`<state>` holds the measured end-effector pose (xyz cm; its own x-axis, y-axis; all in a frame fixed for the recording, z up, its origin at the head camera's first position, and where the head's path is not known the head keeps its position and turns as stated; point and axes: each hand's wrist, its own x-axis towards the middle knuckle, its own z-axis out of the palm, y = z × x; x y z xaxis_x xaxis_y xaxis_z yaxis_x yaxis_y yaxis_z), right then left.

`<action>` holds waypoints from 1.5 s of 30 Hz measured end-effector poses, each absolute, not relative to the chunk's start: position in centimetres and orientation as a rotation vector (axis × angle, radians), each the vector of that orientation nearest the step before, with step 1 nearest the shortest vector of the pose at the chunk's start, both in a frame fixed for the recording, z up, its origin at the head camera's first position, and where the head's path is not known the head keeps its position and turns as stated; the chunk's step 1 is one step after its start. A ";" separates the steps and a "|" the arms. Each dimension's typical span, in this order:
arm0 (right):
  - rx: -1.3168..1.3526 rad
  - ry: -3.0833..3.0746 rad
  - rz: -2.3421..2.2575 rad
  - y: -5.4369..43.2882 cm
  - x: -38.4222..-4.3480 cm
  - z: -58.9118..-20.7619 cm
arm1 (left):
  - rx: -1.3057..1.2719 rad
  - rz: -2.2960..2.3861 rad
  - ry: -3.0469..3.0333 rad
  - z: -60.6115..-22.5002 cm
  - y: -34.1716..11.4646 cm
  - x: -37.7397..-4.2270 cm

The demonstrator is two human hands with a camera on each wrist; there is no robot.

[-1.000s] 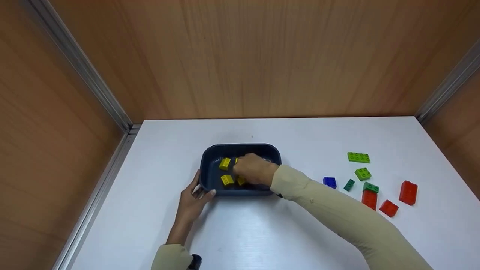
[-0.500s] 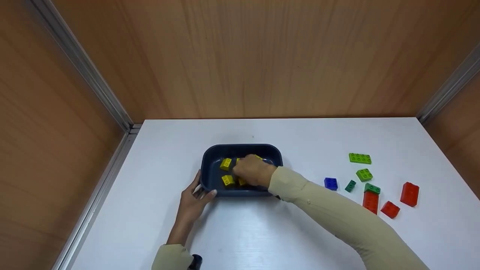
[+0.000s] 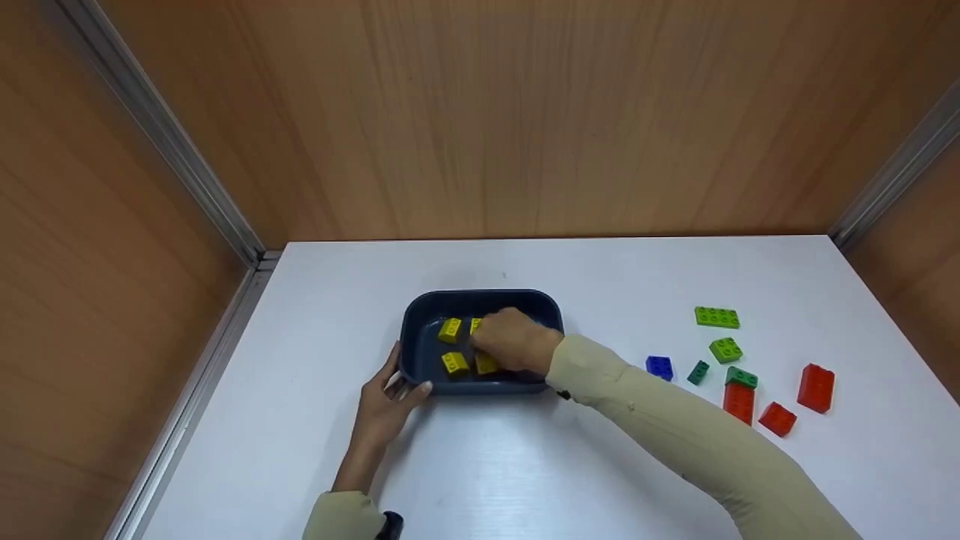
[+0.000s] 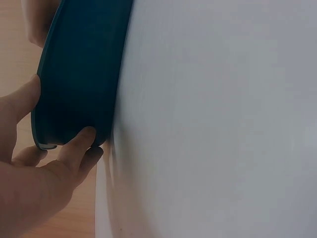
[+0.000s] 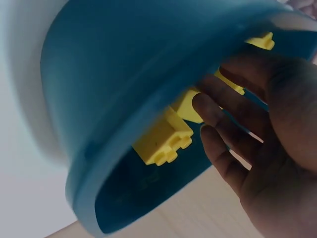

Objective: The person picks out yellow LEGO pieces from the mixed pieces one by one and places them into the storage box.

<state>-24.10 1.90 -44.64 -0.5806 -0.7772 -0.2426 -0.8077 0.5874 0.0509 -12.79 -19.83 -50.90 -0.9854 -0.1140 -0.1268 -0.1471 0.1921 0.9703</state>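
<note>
A dark blue tray [image 3: 420,360] stands on the white table with several yellow toy bricks [image 3: 454,363] inside. My left hand [image 3: 384,401] grips its left end; in the left wrist view the thumb lies at the rim and the fingers [image 4: 74,148] press against the outer wall. My right hand [image 3: 514,341] reaches down into the tray's right half, covering part of the bricks. In the right wrist view its fingers [image 5: 225,129] are gently bent beside a yellow brick [image 5: 161,139], and another yellow brick [image 5: 230,82] shows between thumb and fingers; I cannot tell whether it is pinched.
Right of the tray lie a blue brick [image 3: 659,367], a light green long brick [image 3: 717,316], a smaller light green brick [image 3: 725,349], a dark green brick [image 3: 698,372] and several red bricks [image 3: 816,388]. A wooden panel [image 3: 555,120] rises behind the table [image 3: 337,300].
My right hand has shifted slightly right inside the tray, so the near middle yellow brick shows more. A yellow patch seen beyond the knuckles half a second ago is hidden. My left hand stays put.
</note>
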 end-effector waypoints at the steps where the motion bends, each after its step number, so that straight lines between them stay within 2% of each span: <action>1: -1.326 2.632 0.219 2.1 -24.0 -44.5 | -0.268 1.956 2.409 -50.9 -19.8 -12.7; 18: -1.384 2.779 -0.137 6.3 -23.2 -43.1 | -0.266 1.947 2.426 -50.9 -19.9 -12.9; 45: -1.127 2.962 -0.223 14.7 -22.5 -41.7 | -0.282 1.935 2.416 -50.7 -19.9 -13.1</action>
<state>-22.55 14.71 -41.71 -0.7479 -0.6586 0.0826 -0.6635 0.7387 -0.1185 -13.06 -19.86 -50.73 -0.9830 -0.1207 -0.1387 -0.1617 0.2085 0.9646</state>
